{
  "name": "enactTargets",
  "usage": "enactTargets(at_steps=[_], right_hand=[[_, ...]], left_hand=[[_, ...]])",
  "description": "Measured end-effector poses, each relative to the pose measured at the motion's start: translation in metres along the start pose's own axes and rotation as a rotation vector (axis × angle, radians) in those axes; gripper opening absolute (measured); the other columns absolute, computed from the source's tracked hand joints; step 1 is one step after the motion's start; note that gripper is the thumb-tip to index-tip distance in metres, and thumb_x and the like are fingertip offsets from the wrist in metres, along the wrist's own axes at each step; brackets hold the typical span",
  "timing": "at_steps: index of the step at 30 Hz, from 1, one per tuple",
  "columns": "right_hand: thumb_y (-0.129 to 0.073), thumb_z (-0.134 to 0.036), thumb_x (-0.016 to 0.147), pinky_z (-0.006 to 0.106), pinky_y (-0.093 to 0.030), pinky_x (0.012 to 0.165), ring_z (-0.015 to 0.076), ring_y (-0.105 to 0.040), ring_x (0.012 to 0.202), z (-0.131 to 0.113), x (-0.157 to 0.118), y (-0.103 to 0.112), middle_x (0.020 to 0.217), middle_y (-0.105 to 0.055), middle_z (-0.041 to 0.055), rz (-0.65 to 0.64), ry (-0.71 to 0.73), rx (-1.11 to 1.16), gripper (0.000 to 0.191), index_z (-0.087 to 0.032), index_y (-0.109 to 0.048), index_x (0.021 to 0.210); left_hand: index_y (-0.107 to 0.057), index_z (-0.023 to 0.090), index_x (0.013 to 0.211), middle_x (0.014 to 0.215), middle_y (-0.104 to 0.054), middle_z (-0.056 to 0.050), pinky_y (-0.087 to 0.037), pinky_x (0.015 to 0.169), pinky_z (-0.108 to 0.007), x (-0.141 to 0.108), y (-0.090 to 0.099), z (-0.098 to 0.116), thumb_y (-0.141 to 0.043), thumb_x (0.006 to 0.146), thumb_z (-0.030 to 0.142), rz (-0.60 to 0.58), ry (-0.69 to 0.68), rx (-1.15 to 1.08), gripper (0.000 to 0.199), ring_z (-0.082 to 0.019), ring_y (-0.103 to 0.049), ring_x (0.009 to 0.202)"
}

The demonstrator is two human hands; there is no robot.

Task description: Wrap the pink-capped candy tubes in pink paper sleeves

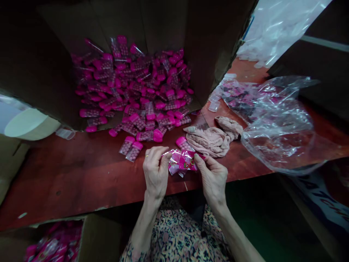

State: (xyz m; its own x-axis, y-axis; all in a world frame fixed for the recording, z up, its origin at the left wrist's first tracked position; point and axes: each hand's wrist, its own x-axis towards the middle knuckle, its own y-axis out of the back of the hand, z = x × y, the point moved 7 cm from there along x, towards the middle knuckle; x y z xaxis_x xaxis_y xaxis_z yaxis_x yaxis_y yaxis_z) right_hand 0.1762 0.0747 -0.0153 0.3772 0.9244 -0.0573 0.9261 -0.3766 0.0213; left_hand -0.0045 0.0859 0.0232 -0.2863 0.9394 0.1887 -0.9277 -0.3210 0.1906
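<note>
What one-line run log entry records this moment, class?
left hand: pinches packet | right hand: pinches packet | nearby: pink tubes, cloth

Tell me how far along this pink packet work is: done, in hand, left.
Looks done: sleeved pink-capped tubes heaped in the cardboard carton. In hand: left hand and right hand pinch a pink printed packet. Left: loose tubes on the red tabletop, more pink packs in the lower carton.
</note>
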Motion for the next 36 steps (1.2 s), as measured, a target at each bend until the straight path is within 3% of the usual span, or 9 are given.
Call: enactTargets(at_steps=[3,5,8,17,20,25,31,34,36], right_hand=[[-0.065,-0.038,0.077,0.022,-0.042,0.047,0.0104,-0.049,0.049,-0.006,-0.011,-0.010,0.057,-0.060,-0.0010,-0.055,-0.008,0.013,0.026,-0.014,-0.066,0.069],[-0.063,-0.038,0.078,0.022,-0.042,0.048,0.0109,-0.050,0.051,-0.011,-0.018,-0.016,0.059,-0.060,-0.0008,-0.091,0.005,0.009,0.024,-0.015,-0.066,0.072],[-0.059,-0.038,0.082,0.020,-0.036,0.045,0.0098,-0.044,0.050,-0.015,-0.027,-0.024,0.056,-0.054,-0.0027,-0.138,0.043,-0.024,0.025,-0.016,-0.063,0.071],[-0.049,-0.043,0.087,0.022,-0.027,0.044,0.0080,-0.031,0.047,-0.011,-0.030,-0.034,0.050,-0.034,-0.0057,-0.173,0.091,-0.069,0.044,-0.018,-0.045,0.052],[-0.052,-0.043,0.086,0.021,-0.033,0.045,0.0085,-0.039,0.047,-0.016,-0.025,-0.032,0.050,-0.042,-0.0044,-0.203,0.073,-0.060,0.041,-0.017,-0.052,0.055],[-0.060,-0.047,0.079,0.024,-0.048,0.053,0.0155,-0.059,0.065,-0.020,-0.024,-0.041,0.077,-0.065,0.0043,-0.361,-0.008,0.016,0.037,-0.016,-0.064,0.098],[-0.056,-0.036,0.086,0.021,-0.040,0.044,0.0104,-0.050,0.046,-0.031,-0.038,-0.048,0.051,-0.056,-0.0027,-0.366,0.190,-0.230,0.031,-0.017,-0.063,0.063],[-0.043,-0.035,0.092,0.024,-0.042,0.049,0.0124,-0.050,0.049,-0.036,-0.027,-0.043,0.053,-0.055,-0.0014,-0.335,0.302,-0.340,0.039,-0.018,-0.064,0.065],[-0.045,-0.034,0.091,0.032,-0.046,0.067,0.0187,-0.057,0.070,-0.036,-0.010,-0.035,0.073,-0.062,0.0041,-0.256,0.344,-0.392,0.029,-0.018,-0.067,0.080]], left_hand=[[-0.072,0.019,0.092,0.083,-0.069,-0.004,-0.047,0.075,-0.030,-0.015,-0.016,-0.005,-0.071,0.070,0.028,-0.184,0.264,-0.264,0.023,-0.019,-0.060,0.077],[-0.073,0.016,0.085,0.074,-0.070,-0.002,-0.047,0.069,-0.027,-0.023,-0.021,-0.009,-0.071,0.069,0.025,-0.158,0.359,-0.385,0.018,-0.015,-0.059,0.067],[-0.072,0.016,0.072,0.065,-0.067,0.001,-0.046,0.063,-0.023,-0.030,-0.018,-0.014,-0.069,0.072,0.024,-0.013,0.361,-0.440,0.008,-0.012,-0.056,0.060],[-0.068,0.016,0.063,0.057,-0.059,0.003,-0.041,0.057,-0.021,-0.035,-0.008,-0.026,-0.064,0.077,0.031,0.071,0.344,-0.379,0.021,-0.009,-0.048,0.055],[-0.068,0.016,0.061,0.054,-0.055,0.005,-0.038,0.054,-0.020,-0.033,0.009,-0.029,-0.063,0.079,0.030,0.161,0.299,-0.325,0.023,-0.008,-0.044,0.053],[-0.073,0.018,0.072,0.062,-0.065,0.003,-0.043,0.058,-0.020,-0.035,0.020,-0.034,-0.075,0.067,0.026,0.135,0.397,-0.462,0.010,-0.009,-0.054,0.059],[-0.069,0.016,0.058,0.053,-0.061,0.005,-0.041,0.053,-0.017,-0.041,0.022,-0.037,-0.082,0.056,0.022,0.210,0.464,-0.568,0.014,-0.006,-0.050,0.051],[-0.070,0.016,0.061,0.055,-0.063,0.005,-0.042,0.055,-0.017,-0.040,0.030,-0.043,-0.081,0.057,0.027,0.301,0.473,-0.573,0.016,-0.006,-0.052,0.052],[-0.070,0.016,0.062,0.055,-0.064,0.005,-0.043,0.056,-0.016,-0.038,0.035,-0.046,-0.081,0.056,0.030,0.360,0.479,-0.589,0.019,-0.006,-0.053,0.053]])
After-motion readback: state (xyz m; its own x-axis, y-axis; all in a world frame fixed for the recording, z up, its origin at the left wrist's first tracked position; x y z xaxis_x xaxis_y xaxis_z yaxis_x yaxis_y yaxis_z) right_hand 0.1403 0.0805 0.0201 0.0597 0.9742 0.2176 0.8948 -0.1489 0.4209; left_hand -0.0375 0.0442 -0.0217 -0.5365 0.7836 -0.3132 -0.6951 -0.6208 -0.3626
